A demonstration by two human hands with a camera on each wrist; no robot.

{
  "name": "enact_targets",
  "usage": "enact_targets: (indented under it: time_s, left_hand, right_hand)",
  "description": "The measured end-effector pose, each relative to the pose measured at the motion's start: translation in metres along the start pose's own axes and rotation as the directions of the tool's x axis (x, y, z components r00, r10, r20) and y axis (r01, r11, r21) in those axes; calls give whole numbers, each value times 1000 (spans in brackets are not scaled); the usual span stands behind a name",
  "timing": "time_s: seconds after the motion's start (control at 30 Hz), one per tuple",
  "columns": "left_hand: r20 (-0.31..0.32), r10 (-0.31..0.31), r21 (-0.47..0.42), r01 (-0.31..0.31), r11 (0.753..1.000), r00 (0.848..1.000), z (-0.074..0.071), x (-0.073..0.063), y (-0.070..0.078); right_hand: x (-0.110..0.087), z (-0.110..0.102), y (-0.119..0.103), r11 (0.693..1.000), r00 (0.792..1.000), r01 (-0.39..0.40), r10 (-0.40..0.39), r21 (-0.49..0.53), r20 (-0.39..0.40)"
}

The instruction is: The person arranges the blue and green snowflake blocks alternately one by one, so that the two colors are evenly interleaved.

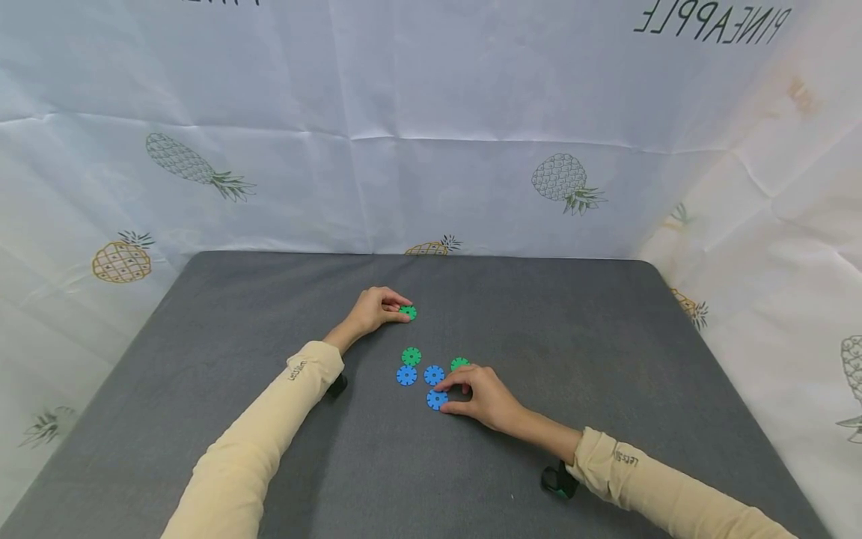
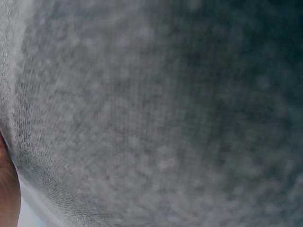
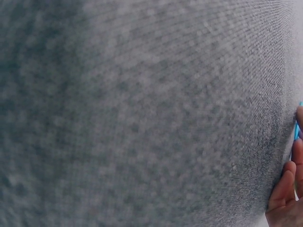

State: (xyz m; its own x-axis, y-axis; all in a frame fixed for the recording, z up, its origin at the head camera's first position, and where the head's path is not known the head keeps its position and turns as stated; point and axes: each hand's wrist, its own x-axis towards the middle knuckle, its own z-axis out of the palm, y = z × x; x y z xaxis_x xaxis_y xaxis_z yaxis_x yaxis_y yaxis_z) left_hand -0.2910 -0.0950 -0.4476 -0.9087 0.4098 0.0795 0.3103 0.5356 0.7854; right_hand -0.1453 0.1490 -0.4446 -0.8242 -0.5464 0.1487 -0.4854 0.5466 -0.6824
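Note:
Toward the far side of the table, my left hand (image 1: 372, 309) pinches a notched green disc (image 1: 409, 312) between thumb and fingers. Nearer to me, my right hand (image 1: 490, 400) has its thumb and forefinger at opposite edges of a notched blue disc (image 1: 436, 400), pinching it. Just beyond that disc lies a second blue disc (image 1: 434, 375), and a green disc (image 1: 459, 364) is partly covered by the right hand. To their left, another green disc (image 1: 411, 356) sits right above a third blue disc (image 1: 407, 375). In the right wrist view, a blue sliver (image 3: 297, 131) shows by the fingertips.
A dark grey cloth covers the table (image 1: 572, 322). Behind it hangs a white curtain (image 1: 444, 90) printed with pineapples, which also runs along both sides. Dark wrist cameras (image 1: 559, 480) sit below the sleeves. Mostly grey cloth fills both wrist views.

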Motion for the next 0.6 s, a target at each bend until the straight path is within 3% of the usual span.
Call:
enact_targets:
  time_s: [0.37,0.6]
  left_hand:
    - [22,-18,11,17,1000,1000,-5,-2,2]
    - [53,7,15,-8,1000,999,-12,-1,0]
  right_hand:
    - [0,0,0,1000,1000,1,-1,0,-3]
    - [0,1,0,1000,1000,0,0,-4,-3]
